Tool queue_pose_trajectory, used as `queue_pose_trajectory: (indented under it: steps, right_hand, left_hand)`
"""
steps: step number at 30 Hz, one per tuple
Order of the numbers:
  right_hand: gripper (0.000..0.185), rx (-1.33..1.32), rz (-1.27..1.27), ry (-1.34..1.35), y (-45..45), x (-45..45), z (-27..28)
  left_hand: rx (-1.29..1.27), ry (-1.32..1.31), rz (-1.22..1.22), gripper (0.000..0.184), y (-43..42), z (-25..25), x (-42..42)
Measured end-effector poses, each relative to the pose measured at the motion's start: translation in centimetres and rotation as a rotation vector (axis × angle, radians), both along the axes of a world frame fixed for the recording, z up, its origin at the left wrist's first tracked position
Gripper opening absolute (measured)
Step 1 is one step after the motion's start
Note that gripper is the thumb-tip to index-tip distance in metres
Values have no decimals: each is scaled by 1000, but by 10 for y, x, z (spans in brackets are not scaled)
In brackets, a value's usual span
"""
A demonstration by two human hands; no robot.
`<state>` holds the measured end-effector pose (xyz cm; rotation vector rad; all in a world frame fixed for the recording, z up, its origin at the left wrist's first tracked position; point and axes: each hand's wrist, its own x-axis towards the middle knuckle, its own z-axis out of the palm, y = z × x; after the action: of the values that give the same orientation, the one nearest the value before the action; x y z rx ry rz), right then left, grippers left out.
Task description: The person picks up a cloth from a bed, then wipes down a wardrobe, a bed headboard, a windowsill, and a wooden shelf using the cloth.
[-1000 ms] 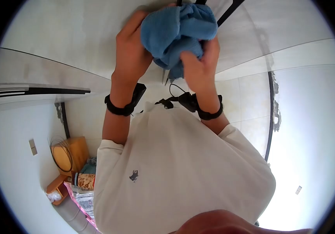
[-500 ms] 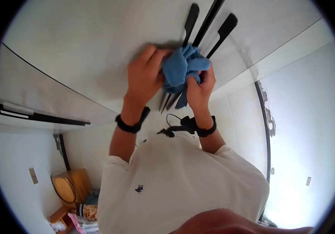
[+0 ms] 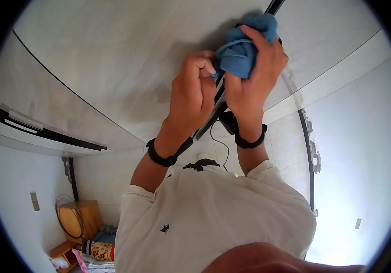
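Observation:
A bunched blue cloth [image 3: 238, 57] lies over the long black handles [image 3: 220, 93] on the pale panel, at the top right of centre. My right hand [image 3: 257, 73] grips the cloth from the right, its fingers spread over the folds. On the other side, my left hand [image 3: 193, 88] is closed, thumb and fingers pinched on a small blue edge of the cloth beside the handles. The cloth and my hands cover the upper handle ends. Dark bands circle both wrists.
Another black handle [image 3: 50, 135] sits on the panel to the left. A thin dark seam [image 3: 75, 95] runs across the panel. At the lower left are a wooden box [image 3: 88, 216], coiled cable and some bags. A pale wall [image 3: 354, 173] stands on the right.
Both hands and the cloth have moved up and to the right along the handles. My right hand now lies over the cloth, and the paddle-shaped handle ends are covered.

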<state>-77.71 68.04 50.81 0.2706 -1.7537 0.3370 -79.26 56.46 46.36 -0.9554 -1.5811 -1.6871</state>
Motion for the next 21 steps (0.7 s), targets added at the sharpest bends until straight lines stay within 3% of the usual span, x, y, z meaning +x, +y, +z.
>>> queue_pose_trajectory:
  steps: [4,7,9,15,18,20,21]
  right_hand:
    - [42,-10,58,-47,4,7,-4]
    - [39,6,102,-62,13,5,-25]
    - [40,-25,121,-74,21,4,-46]
    - [41,-41,140,-182,16,15,-116]
    - [39,-100,141,-433,10,30,-152]
    - [38,-159,143,-480,10,38,-170]
    - [37,-208,147,-526,9,41,-174]
  left_hand:
    - [119,-64,-37,13,8,-22,2]
    - [265,-293,-143,9,19,-35,12]
    - [144,-199,-124,8,28,-34,16]
    - [-4,-476,-125,7,10,-96,28]
    - [-21,-723,-141,7,-2,-129,31]
    - [-30,-1025,-281,13,-9,-145,25]
    - [-33,-1019,-279,13,-12,-144,23]
